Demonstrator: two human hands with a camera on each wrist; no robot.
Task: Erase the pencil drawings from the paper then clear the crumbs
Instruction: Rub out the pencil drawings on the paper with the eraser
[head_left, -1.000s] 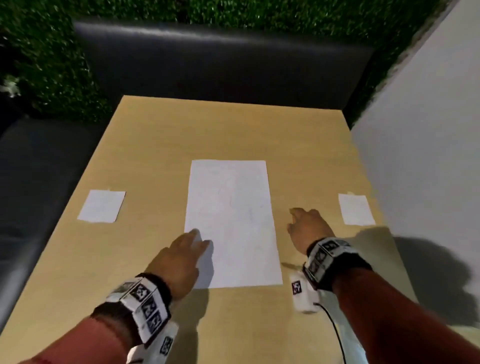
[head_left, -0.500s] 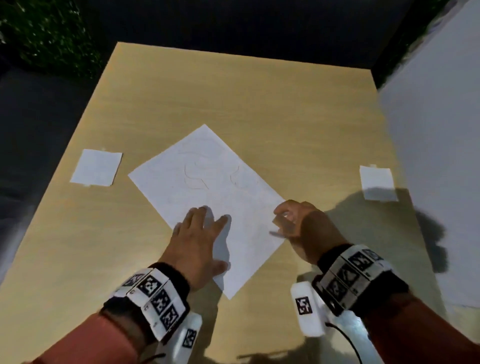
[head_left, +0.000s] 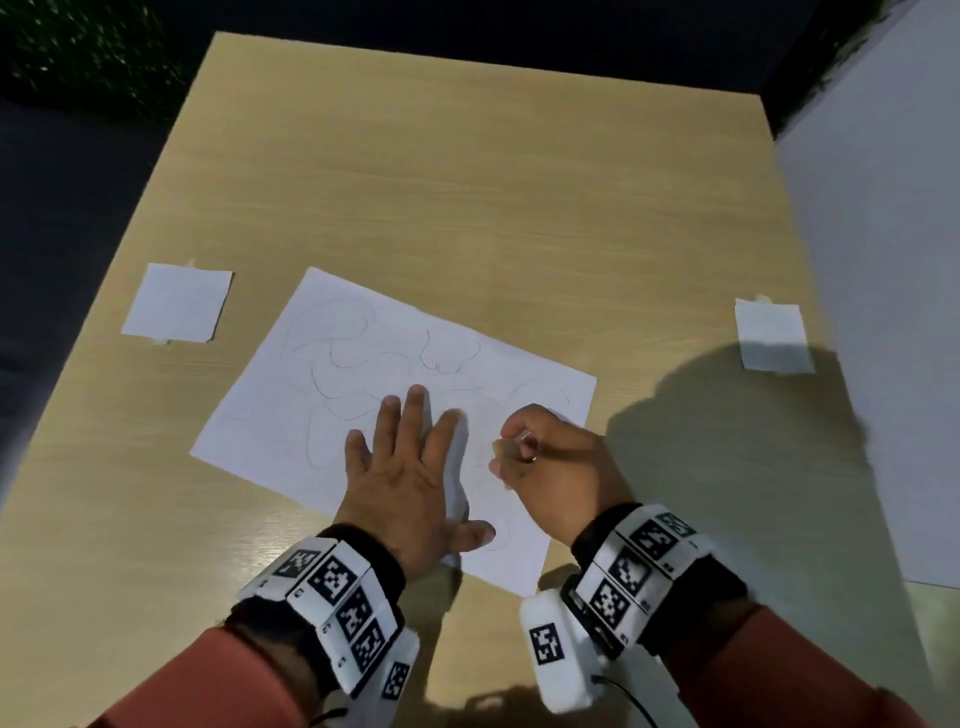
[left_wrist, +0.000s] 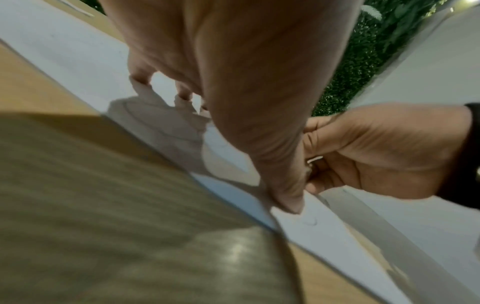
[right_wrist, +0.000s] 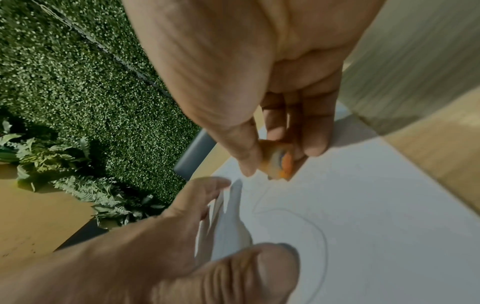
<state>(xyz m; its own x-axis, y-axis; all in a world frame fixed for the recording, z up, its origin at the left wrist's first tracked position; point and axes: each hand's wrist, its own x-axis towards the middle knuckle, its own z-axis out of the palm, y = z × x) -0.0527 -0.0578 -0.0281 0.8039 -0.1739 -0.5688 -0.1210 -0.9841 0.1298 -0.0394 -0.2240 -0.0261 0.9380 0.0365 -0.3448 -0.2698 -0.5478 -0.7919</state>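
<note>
A white sheet of paper (head_left: 322, 395) with looping pencil lines (head_left: 337, 358) lies skewed on the wooden table (head_left: 467, 182). My left hand (head_left: 410, 457) lies flat on the sheet's near part, fingers spread and straight, pressing it down. My right hand (head_left: 540, 457) hovers at the sheet's right side and pinches a small orange eraser (right_wrist: 279, 162) between thumb and fingers, just above the paper (right_wrist: 363, 216). In the left wrist view my left thumb (left_wrist: 285, 197) rests on the sheet (left_wrist: 78, 61) near its edge, with my right hand (left_wrist: 376, 152) beside it.
Two small white paper squares are taped to the table, one at the left (head_left: 176, 304) and one at the right (head_left: 771, 338). A white wall (head_left: 883, 260) borders the table's right edge. Dark seats and a green hedge wall (right_wrist: 78, 82) surround the far side.
The sheet has turned from straight to skewed under my left hand. My right hand has moved from the table onto the sheet's right side with the eraser. The head view has tilted down.
</note>
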